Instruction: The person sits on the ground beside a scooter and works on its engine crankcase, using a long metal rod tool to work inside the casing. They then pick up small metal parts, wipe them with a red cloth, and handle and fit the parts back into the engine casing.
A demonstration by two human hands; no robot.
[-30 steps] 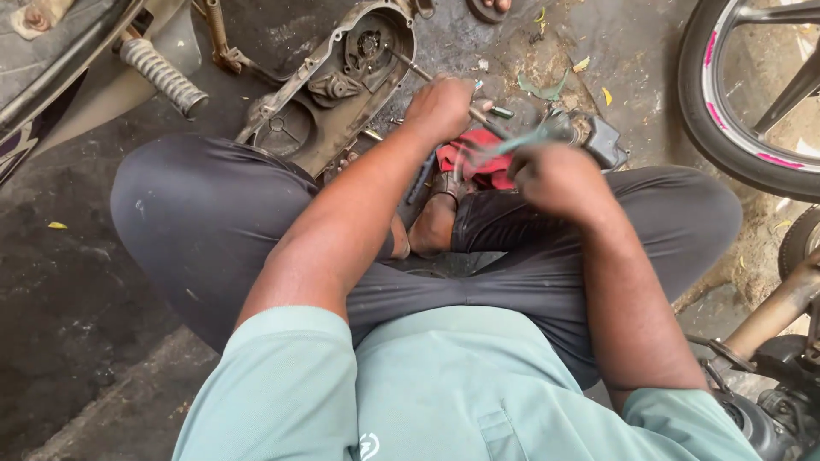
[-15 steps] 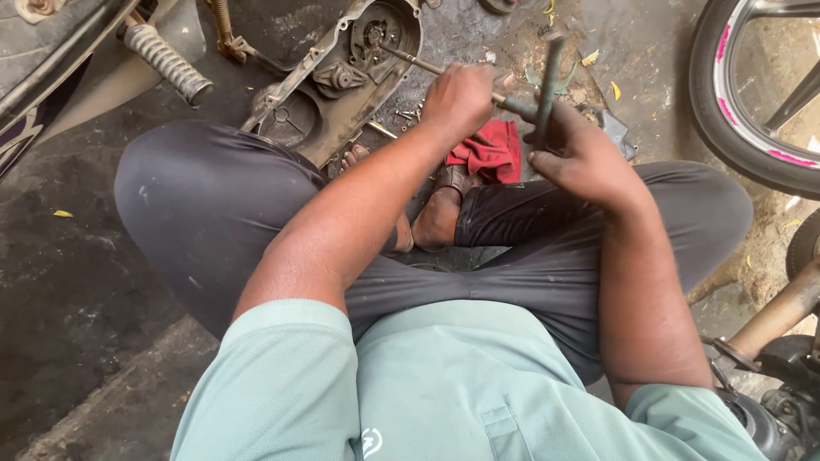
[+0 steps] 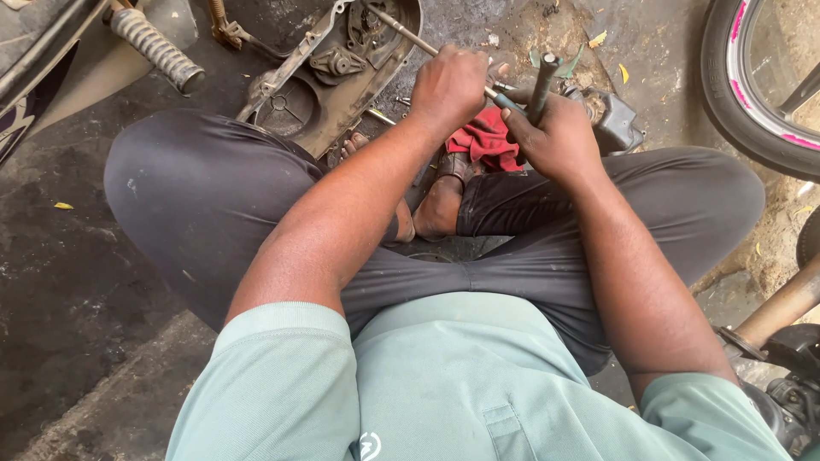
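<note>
Left hand (image 3: 451, 85): fist closing around a thin rod (image 3: 401, 29) beside the red rag (image 3: 485, 139). Right hand (image 3: 557, 137): clenching an upright dark bar (image 3: 541, 85) just right of rag. Risk: rod probably slipping, greasy grip.

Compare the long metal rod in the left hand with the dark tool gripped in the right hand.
The metal rod is thin, pale and slanted, running from the engine cover into the left hand. The dark tool is thicker, darker and nearly upright in the right hand. Both are held in closed fists above the red rag.
</note>
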